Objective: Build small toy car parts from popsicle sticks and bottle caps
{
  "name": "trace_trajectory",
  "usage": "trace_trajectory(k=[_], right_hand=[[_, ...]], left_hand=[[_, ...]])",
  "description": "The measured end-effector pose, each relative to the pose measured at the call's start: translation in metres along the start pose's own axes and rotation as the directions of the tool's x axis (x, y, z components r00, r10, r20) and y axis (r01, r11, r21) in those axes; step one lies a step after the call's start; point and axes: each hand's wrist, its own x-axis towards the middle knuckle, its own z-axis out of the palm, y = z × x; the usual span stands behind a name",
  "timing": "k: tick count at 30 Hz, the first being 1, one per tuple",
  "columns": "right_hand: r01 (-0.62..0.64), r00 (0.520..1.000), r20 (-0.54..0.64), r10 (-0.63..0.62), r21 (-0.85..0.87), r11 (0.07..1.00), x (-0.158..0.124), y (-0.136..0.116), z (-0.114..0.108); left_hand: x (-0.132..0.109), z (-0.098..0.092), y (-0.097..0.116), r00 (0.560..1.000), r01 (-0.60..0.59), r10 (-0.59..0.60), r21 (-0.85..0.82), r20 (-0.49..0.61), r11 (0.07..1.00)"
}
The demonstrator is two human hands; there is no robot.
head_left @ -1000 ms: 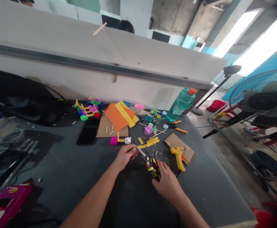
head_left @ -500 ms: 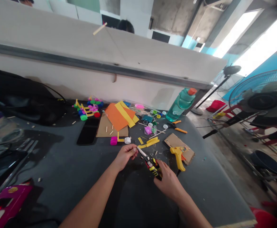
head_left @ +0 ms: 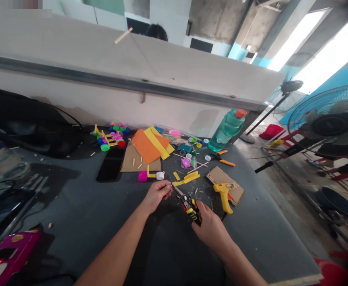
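My right hand [head_left: 208, 220] is wrapped around the black, red and yellow handles of a pair of snips [head_left: 186, 200]. Their blades point up and left, with the tips at the fingers of my left hand [head_left: 159, 193]. That hand is closed in a pinch, and whatever is between its fingertips is too small to make out. Just beyond the tips lies a folded yellow strip [head_left: 191, 178], with a small yellow scrap [head_left: 176, 175] beside it. A small piece with a magenta wheel and a white wheel [head_left: 160, 175] sits behind my left hand.
A yellow glue gun [head_left: 223, 196] rests on cardboard [head_left: 238, 190] at the right. Orange sheet [head_left: 145, 147], phone [head_left: 111, 165], wheeled models [head_left: 110, 139], orange-handled pliers [head_left: 226, 162] and teal bottle [head_left: 226, 133] stand or lie farther back. A low partition [head_left: 102, 103] borders the table.
The snips have turned slightly in my right hand, and their blades look darker now. My left hand has stayed nearly still at the blade tips.
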Motion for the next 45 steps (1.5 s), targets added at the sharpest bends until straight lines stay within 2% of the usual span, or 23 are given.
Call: trace_trajectory(k=[7,13,22,26,31,35,37,39,42,44,45], right_hand=[[-0.001,0.999,-0.037,0.0,-0.016,1.0,-0.004,-0.002,0.002],[0.0,1.0,-0.02,-0.001,-0.031,1.0,-0.005,-0.002,-0.001],[-0.042,0.999,-0.005,0.042,-0.014,0.999,-0.005,0.001,-0.001],[-0.083,0.99,-0.116,0.075,-0.061,0.995,0.007,-0.007,0.001],[-0.292,0.921,-0.33,0.208,-0.229,0.929,0.038,-0.024,0.006],[-0.333,0.901,-0.374,0.218,-0.279,0.901,0.054,-0.031,0.01],[-0.306,0.902,-0.387,0.193,-0.258,0.916,0.057,-0.033,0.009],[-0.223,0.897,-0.426,0.117,-0.208,0.952,0.059,-0.036,0.005],[0.084,0.873,-0.481,-0.083,-0.02,0.996,0.061,-0.04,0.0],[0.251,0.85,-0.51,-0.131,0.173,0.952,0.062,-0.041,0.002],[0.29,0.848,-0.516,-0.121,0.26,0.921,0.063,-0.041,0.004]], left_hand=[[0.0,0.0,-0.001,1.0,0.004,-0.004,0.008,0.01,1.0],[0.0,0.001,0.0,0.999,-0.003,0.0,0.075,0.041,0.997],[-0.001,0.001,-0.001,1.0,-0.023,0.022,0.081,0.013,0.996],[-0.002,0.002,0.003,1.0,-0.022,0.021,0.043,0.016,0.999],[-0.003,0.002,0.007,0.998,-0.043,0.043,-0.008,0.045,0.999],[-0.003,0.003,0.007,0.997,-0.036,0.036,0.001,0.061,0.999],[-0.003,0.004,0.007,0.997,-0.032,0.03,0.031,0.065,0.999],[-0.003,0.005,0.008,0.998,-0.024,0.021,0.056,0.052,0.998],[-0.003,0.007,0.008,1.0,-0.02,0.018,0.094,0.02,0.995],[-0.002,0.009,0.008,0.999,-0.032,0.03,0.142,0.021,0.989],[-0.002,0.009,0.008,0.999,-0.041,0.036,0.174,0.031,0.984]])
